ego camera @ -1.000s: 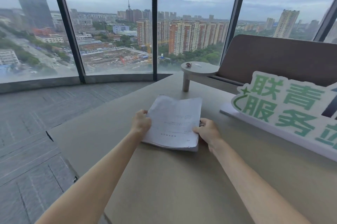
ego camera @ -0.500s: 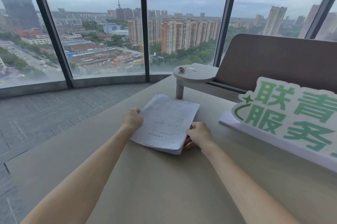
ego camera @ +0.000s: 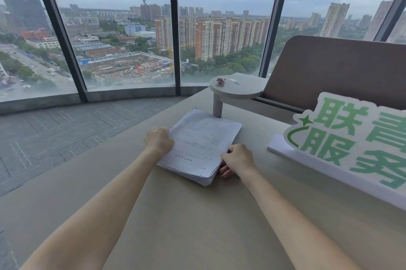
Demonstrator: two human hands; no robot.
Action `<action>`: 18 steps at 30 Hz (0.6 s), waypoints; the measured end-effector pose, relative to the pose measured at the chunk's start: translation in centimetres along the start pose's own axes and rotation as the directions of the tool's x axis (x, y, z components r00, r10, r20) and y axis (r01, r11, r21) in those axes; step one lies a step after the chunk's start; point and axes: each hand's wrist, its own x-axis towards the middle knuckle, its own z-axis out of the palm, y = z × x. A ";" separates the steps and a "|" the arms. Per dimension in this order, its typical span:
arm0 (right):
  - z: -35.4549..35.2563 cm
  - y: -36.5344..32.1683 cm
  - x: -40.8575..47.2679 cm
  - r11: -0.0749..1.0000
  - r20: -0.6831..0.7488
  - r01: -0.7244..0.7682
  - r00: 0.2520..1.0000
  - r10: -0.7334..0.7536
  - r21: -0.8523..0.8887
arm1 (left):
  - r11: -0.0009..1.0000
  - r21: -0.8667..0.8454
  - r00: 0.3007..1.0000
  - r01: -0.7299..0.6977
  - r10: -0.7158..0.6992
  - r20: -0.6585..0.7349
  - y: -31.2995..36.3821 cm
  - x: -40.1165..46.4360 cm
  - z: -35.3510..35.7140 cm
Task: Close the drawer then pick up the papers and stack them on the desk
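Papers (ego camera: 198, 144) flat on desk (ego camera: 197, 214), long axis angled away-right.
Thin white printed sheets (edges uneven); left hand (ego camera: 159, 141) and right hand (ego camera: 238, 160) curled, gripping opposite sides.

The hands have nudged the papers (ego camera: 198, 145) slightly farther along the desk (ego camera: 175, 214).

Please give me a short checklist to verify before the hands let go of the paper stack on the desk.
1. Paper stack lies flat on the desk: ok.
2. Left hand at the stack's left edge: ok.
3. Right hand at its right edge: ok.
4. Sheet edges aligned: not ok, near corner fanned.
5. Stack apart from the green-lettered sign: ok.
6. Drawer closed: cannot tell, out of view.
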 end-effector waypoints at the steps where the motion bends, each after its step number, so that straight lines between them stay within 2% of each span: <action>1: 0.0 -0.1 -0.1 1.000 0.001 0.005 1.000 -0.005 -0.030 | 0.999 0.045 1.000 -0.006 0.006 -0.009 0.2 -0.1 0.0; 6: -0.2 -0.2 0.0 0.975 -0.001 0.059 0.998 -0.060 -0.214 | 0.977 0.211 1.000 -0.018 0.019 -0.006 0.5 -0.7 0.1; 10: -0.6 -0.5 -0.2 0.908 -0.034 0.077 0.994 -0.100 -0.411 | 0.985 0.171 1.000 -0.008 0.008 0.000 0.7 -1.1 -0.4; 18: -2.1 -1.0 -1.5 0.908 -0.068 0.065 0.992 -0.102 -0.414 | 0.994 0.053 0.994 -0.097 0.099 -0.041 1.5 -2.6 -1.8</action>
